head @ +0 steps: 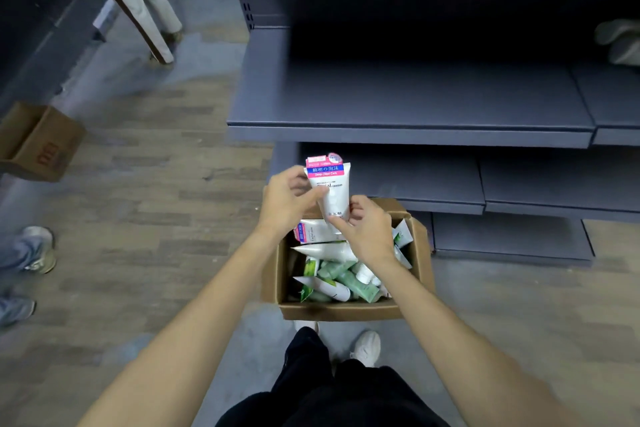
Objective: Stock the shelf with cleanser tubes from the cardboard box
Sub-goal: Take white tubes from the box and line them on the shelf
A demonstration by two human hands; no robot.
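Held upright above the box [346,310]: one white tube [331,189], crimped pink end up, cap end down. Gripped by both hands at once. Left hand [287,203] curled round its left edge at mid-height, thumb across the front. Right hand [367,230] pinching the lower end, thumb and fingertips closed on it. Tube thus between the two hands, left one higher, right one lower and nearer the box.

On the tube: pink header, then a blue band with white Japanese characters, then a pink strip reading "Deep Clean Care". Below, on the white body, "Facial cleanser" partly covered by the thumb. Smaller print near the bottom too blurred to read.

Directly beneath, on the floor against the shelf [408,128]: open box, filled with more tubes lying jumbled, white ones toward the far side, green and green-and-white ones nearer. One white tube [313,231] in there with the same pink and blue header, lying flat, lettering too small to make out.

Off left, another carton [38,142] with red printing, unreadable.
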